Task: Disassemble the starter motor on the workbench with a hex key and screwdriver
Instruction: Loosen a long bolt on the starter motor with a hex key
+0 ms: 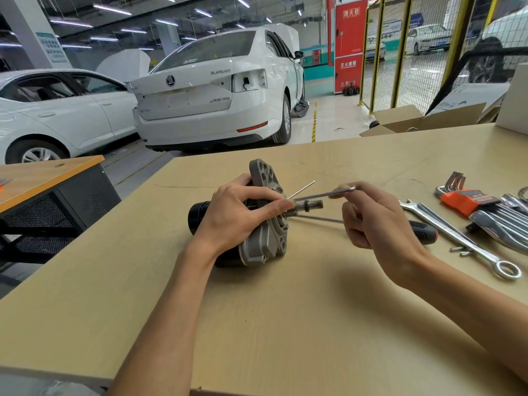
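Observation:
The starter motor [267,238] lies on its side on the workbench [285,310], black body to the left, grey flange and shaft pointing right. My left hand [243,215] grips the housing, its fingers reaching the flange by the shaft. My right hand [374,215] pinches the far end of a hex key [323,194], whose tip meets the flange above the shaft. A thin rod [301,189] sticks out of the flange. A screwdriver with a black and red handle [423,228] lies behind my right hand, its blade pointing at the flange.
To the right lie a combination wrench [463,241], a hex key set in an orange holder [468,200], more wrenches [505,224] and two small screws [461,250]. An open cardboard box [423,121] sits at the far right edge. White cars stand beyond.

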A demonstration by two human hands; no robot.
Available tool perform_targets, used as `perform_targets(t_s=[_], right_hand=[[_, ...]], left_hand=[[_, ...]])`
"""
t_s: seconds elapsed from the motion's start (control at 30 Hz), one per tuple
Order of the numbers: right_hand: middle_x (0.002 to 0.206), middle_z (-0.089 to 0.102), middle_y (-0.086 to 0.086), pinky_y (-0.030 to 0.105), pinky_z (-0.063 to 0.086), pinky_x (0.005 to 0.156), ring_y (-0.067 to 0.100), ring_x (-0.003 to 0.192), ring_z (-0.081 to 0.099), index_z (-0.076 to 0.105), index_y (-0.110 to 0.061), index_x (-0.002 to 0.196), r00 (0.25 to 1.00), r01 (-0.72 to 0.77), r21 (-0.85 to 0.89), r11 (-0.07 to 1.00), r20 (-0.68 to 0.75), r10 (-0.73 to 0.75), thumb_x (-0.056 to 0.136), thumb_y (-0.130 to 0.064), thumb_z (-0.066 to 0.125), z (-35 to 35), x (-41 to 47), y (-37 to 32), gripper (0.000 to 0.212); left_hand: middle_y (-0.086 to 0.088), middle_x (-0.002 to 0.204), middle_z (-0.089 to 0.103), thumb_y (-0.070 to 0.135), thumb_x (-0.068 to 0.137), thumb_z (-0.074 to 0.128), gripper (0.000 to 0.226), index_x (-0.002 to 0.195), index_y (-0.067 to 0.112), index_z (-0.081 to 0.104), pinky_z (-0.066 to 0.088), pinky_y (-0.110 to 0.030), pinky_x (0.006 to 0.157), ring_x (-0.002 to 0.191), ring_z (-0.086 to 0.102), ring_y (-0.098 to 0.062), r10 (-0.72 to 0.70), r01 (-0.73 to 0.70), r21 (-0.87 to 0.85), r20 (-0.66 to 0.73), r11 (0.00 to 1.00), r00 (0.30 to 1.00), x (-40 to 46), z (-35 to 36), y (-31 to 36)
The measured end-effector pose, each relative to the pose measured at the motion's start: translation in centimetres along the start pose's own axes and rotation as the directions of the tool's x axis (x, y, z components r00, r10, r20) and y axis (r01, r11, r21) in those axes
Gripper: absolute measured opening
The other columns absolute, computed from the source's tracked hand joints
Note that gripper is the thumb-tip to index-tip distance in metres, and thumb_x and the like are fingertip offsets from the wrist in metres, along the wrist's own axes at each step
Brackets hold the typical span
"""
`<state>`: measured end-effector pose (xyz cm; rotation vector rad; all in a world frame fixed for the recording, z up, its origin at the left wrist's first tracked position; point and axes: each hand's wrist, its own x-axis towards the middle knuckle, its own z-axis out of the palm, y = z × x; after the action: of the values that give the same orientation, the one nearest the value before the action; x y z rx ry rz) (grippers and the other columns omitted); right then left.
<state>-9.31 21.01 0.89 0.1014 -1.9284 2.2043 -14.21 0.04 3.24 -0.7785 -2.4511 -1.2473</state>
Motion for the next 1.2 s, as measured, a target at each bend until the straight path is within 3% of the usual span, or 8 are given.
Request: perform_targets(t_s=[0.13,0.27,0.5,0.67,0.77,0.93,1.1,1.2], right_hand=[[0.049,0.021,0.001,0.020,0.022,0.039,0.013,0.041,0.021,0.063,-0.014,0.056,0.997,-0.051,0.058,0.997,0.058,0.047,0.104,-0.038,0.038,-0.19,0.16,-0.43,0.060],[0.047,0.023,-0.001,0.022,0.022,0.041,0.013,0.040,0.023,0.066,-0.014,0.061,0.989,0.015,0.098,0.995,0.145,-0.029,0.092,-0.043,0.049,-0.10,-0.07,-0.41,0.046],[0.047,0.025,0.000,0.020,0.022,0.040,0.012,0.040,0.022,0.067,-0.011,0.074,0.977,0.108,0.101,0.989,0.171,-0.124,0.078,-0.022,0.046,-0.26,-0.23,-0.14,0.024],[0.046,0.027,-0.004,0.017,0.024,0.040,0.011,0.044,0.021,0.072,-0.013,0.076,0.979,0.161,0.040,0.986,0.121,-0.165,0.091,0.002,0.038,0.01,-0.37,-0.09,0.040],[0.048,0.028,-0.004,0.017,0.023,0.040,0.010,0.044,0.021,0.072,-0.015,0.076,0.979,0.164,0.025,0.986,0.115,-0.166,0.095,0.005,0.035,0.11,-0.46,-0.15,0.047],[0.048,0.027,-0.007,0.017,0.024,0.039,0.009,0.043,0.021,0.067,-0.015,0.094,0.996,0.080,0.034,0.996,0.041,-0.081,0.104,-0.014,0.038,0.05,-0.16,0.05,0.032],[0.047,0.027,-0.001,0.022,0.024,0.041,0.013,0.041,0.025,0.068,-0.016,0.063,0.994,-0.011,0.034,0.999,0.109,0.007,0.103,-0.047,0.038,-0.14,0.11,-0.27,0.059],[0.047,0.024,-0.001,0.022,0.022,0.041,0.013,0.041,0.023,0.068,-0.016,0.064,0.983,0.026,0.068,0.997,0.180,-0.038,0.091,-0.050,0.047,0.00,-0.15,-0.34,0.048]], left_hand=[[0.004,0.097,0.064,0.067,0.065,0.068,0.033,0.083,0.041,0.077,0.053,-0.048,0.086,0.097,0.062,-0.013,0.000,0.000,0.003,0.009,1.000,1.000,0.00,-0.04,-0.12],[0.003,0.097,0.063,0.066,0.065,0.069,0.033,0.085,0.041,0.077,0.053,-0.047,0.085,0.096,0.062,-0.013,0.004,-0.004,0.009,0.010,1.000,1.000,0.05,-0.04,-0.23],[0.004,0.096,0.064,0.066,0.065,0.070,0.032,0.085,0.042,0.076,0.053,-0.048,0.084,0.095,0.062,-0.013,0.005,-0.005,0.004,0.001,1.000,1.000,0.06,-0.01,-0.30],[0.002,0.098,0.064,0.067,0.065,0.069,0.030,0.084,0.045,0.076,0.054,-0.049,0.084,0.096,0.063,-0.016,0.002,-0.002,-0.010,0.003,1.000,1.000,0.06,0.01,-0.18],[0.004,0.098,0.063,0.066,0.069,0.066,0.029,0.085,0.044,0.076,0.055,-0.047,0.084,0.097,0.062,-0.014,-0.004,0.004,-0.022,0.016,1.000,1.000,0.01,-0.04,-0.18],[0.005,0.096,0.064,0.065,0.070,0.067,0.026,0.083,0.045,0.076,0.055,-0.046,0.085,0.095,0.063,-0.012,-0.002,0.002,-0.024,-0.001,1.000,1.000,0.01,0.00,-0.10],[0.003,0.097,0.063,0.067,0.066,0.068,0.033,0.083,0.040,0.077,0.053,-0.049,0.085,0.097,0.062,-0.015,0.014,-0.014,-0.007,0.012,1.000,1.000,-0.02,-0.04,-0.13],[0.004,0.097,0.063,0.067,0.067,0.067,0.030,0.082,0.042,0.075,0.053,-0.049,0.085,0.096,0.062,-0.014,0.021,-0.021,-0.002,0.014,1.000,1.000,-0.01,-0.05,-0.05]])
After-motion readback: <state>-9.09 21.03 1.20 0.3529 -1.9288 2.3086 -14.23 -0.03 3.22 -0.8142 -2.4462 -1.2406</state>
